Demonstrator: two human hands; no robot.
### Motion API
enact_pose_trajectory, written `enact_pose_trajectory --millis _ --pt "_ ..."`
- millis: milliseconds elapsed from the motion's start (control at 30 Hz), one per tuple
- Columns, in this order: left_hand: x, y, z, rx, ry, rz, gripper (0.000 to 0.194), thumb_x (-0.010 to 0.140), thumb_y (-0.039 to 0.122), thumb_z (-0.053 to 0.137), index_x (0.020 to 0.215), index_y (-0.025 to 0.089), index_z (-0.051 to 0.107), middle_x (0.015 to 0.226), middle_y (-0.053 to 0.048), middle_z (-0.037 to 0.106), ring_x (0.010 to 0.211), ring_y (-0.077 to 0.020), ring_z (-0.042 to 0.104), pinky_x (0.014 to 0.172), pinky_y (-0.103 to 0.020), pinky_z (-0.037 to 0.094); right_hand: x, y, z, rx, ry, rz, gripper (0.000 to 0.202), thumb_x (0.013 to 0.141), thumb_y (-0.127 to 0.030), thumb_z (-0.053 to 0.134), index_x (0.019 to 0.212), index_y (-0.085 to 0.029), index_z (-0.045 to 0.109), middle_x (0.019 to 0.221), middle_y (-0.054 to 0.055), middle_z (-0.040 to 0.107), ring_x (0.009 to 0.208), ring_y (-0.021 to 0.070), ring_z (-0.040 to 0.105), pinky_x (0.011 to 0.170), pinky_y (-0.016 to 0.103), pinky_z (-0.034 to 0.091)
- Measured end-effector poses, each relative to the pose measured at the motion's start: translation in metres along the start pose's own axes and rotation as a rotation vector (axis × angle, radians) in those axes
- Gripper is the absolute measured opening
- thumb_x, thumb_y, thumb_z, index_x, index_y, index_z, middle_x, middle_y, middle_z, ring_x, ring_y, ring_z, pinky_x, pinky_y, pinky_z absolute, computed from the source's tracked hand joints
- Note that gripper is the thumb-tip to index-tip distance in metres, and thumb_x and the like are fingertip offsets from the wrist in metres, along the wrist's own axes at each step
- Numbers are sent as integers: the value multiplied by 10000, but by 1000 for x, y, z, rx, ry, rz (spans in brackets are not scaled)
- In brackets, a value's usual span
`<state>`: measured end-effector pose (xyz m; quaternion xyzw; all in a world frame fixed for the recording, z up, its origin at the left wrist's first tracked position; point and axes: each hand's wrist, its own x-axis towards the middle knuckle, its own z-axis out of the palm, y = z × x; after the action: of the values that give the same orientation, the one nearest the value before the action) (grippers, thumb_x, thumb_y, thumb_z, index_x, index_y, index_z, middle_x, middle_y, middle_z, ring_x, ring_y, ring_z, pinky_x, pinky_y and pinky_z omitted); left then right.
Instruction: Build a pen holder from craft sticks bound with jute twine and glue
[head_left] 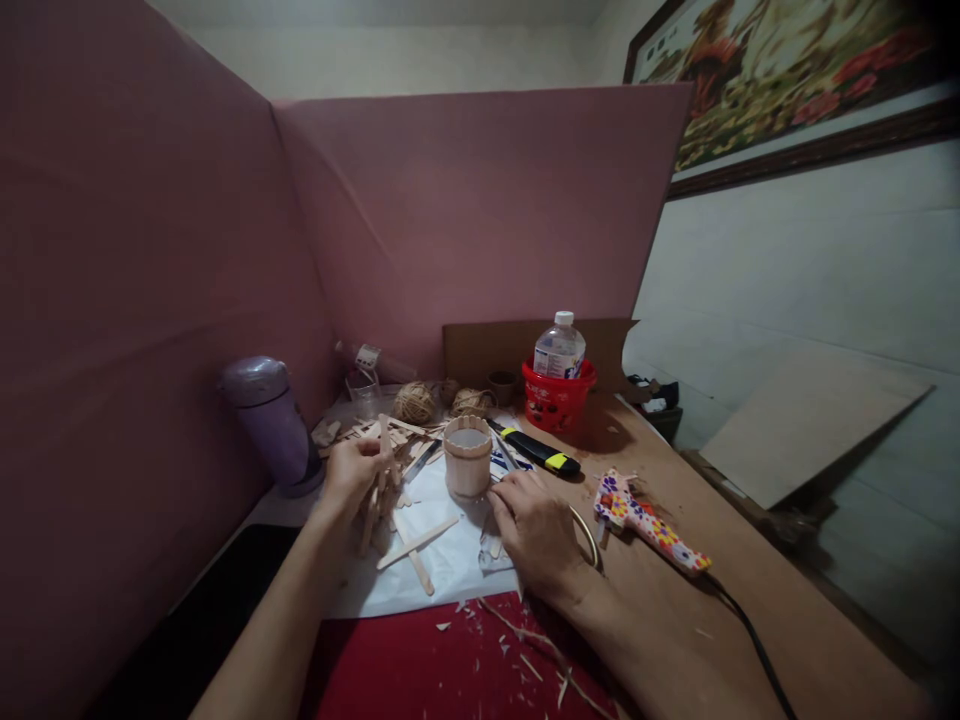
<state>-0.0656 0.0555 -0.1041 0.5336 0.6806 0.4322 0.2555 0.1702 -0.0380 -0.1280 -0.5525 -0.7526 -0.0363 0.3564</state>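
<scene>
Pinched between the thumb and fingers of my left hand (352, 474) is a wooden craft stick (385, 440), held upright above a pile of sticks (373, 510). My right hand (534, 525) rests palm down on the table, its fingers loosely bent beside the base of a small cup covered in craft sticks (468, 465). Its fingertips are partly hidden, and I see nothing held in them. Two crossed craft sticks (417, 548) lie on the white sheet (450, 580) in front of the cup.
A utility knife (540, 450) lies behind my right hand. To the right is a flowered glue gun (645, 520) with a trailing cord. Twine balls (414, 402), a red bucket (556, 405) holding a bottle (559, 350), and a purple flask (274, 430) stand farther back.
</scene>
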Motion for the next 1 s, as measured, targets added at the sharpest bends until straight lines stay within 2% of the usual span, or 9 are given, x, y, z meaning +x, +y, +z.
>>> enact_pose_trajectory --millis 133,400,567,733,867,1000 --pt "-2 1 -3 -60 -89 -138 306 862 314 561 1120 149 571 1121 -77 601 926 -210 607 761 -397 526 0 0 0 9 -11 6 181 889 -168 520 758 -185 643 826 43 621 831 188 537 725 285 383" --pt "-6 1 -4 -108 -46 -173 299 863 308 561 1117 150 570 1108 -78 604 903 -197 611 740 -382 531 0 0 0 26 -3 -12 183 894 -175 512 786 -197 657 828 40 621 840 180 540 731 277 396" --pt "-4 -6 -5 -24 40 -77 278 859 341 561 1042 134 599 1025 -52 629 843 -188 619 705 -359 529 -1 1 1 37 1 -17 183 895 -179 509 792 -197 660 834 44 622 846 183 543 739 280 404" --pt "-8 -6 -3 119 133 94 158 768 288 611 855 179 685 770 -29 686 723 -181 625 604 -258 435 -1 0 0 60 -12 -10 185 895 -170 503 799 -187 661 842 52 622 845 188 545 730 283 403" --pt "-13 -3 5 185 105 210 240 717 270 558 879 192 718 687 -20 694 660 -184 618 547 -236 375 -1 -2 -2 68 -21 -21 200 896 -163 492 802 -184 667 845 54 630 847 187 547 732 283 403" --pt "-15 -3 10 233 71 256 268 748 338 505 776 177 717 655 -24 692 627 -178 610 540 -233 371 0 -2 -3 79 -23 -22 209 893 -156 487 793 -182 669 834 53 634 842 182 551 727 279 404"
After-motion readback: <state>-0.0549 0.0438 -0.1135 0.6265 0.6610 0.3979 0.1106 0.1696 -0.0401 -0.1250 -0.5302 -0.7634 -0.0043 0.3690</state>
